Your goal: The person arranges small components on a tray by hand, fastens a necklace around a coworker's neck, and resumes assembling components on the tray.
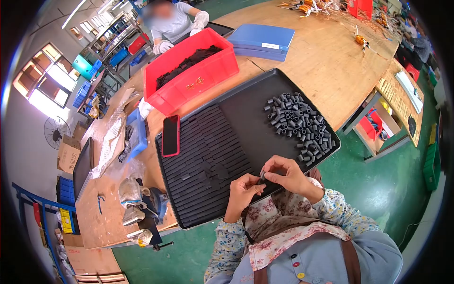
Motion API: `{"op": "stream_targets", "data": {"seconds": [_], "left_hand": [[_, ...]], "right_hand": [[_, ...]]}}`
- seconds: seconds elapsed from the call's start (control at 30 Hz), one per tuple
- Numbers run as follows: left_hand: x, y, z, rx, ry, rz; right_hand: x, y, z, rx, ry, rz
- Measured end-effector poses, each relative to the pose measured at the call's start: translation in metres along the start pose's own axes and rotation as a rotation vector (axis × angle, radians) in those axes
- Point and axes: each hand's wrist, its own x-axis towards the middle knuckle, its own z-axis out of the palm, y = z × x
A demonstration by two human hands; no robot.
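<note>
My left hand (pixel 243 193) and my right hand (pixel 287 177) meet over the near edge of a black tray (pixel 246 104). Between their pinched fingertips is a small dark piece (pixel 262 176), partly covered by the fingers; it looks like one of the short black tubes. A loose heap of short black tubes (pixel 298 120) lies on the tray's right side. Closely packed rows of black strips (pixel 203 146) fill its left side, with a few dark pieces (pixel 215 174) lying on top of them. A red-cased phone (pixel 171 136) rests over the tray's left rim.
Behind the tray stands a red bin (pixel 194 85) of dark pieces, beside stacked blue folders (pixel 262 40). Across the table sits a person (pixel 175 23) in white gloves. To the left are a blue tray (pixel 137 132) and a bench vise (pixel 153 208) by the table edge.
</note>
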Motion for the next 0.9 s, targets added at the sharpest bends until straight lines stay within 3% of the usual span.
{"op": "stream_targets", "data": {"seconds": [0.2, 0.33, 0.4, 0.6, 0.67, 0.73, 0.8, 0.83, 0.9], "left_hand": [[-0.001, 0.0, -0.002, 0.023, -0.001, 0.014], [-0.002, 0.009, 0.004, 0.076, -0.003, 0.03], [-0.002, 0.008, 0.004, 0.028, -0.004, 0.024], [-0.004, 0.01, 0.002, -0.021, -0.047, 0.006], [-0.007, 0.014, -0.001, -0.048, 0.058, 0.042], [-0.006, 0.016, -0.023, 0.179, 0.18, 0.245], [-0.008, 0.033, -0.046, 0.679, 0.328, 0.479], [-0.01, 0.046, -0.053, 1.019, 0.402, 0.597], [-0.013, 0.038, -0.069, 1.231, 0.459, 0.526]], "right_hand": [[0.002, -0.002, 0.003, 0.24, -0.048, 0.196], [0.002, 0.001, 0.002, 0.158, -0.027, 0.155], [0.003, -0.01, 0.0, -0.553, -0.006, -0.216], [0.006, -0.012, 0.0, -0.595, -0.081, -0.392], [0.005, -0.008, 0.003, -0.503, 0.019, -0.331], [0.006, -0.006, 0.006, -0.407, 0.126, -0.266], [0.01, -0.009, 0.006, -0.366, 0.318, 0.04], [0.012, 0.0, 0.005, -0.368, 0.327, 0.039], [0.018, 0.026, 0.003, -0.894, 0.313, -0.276]]}}
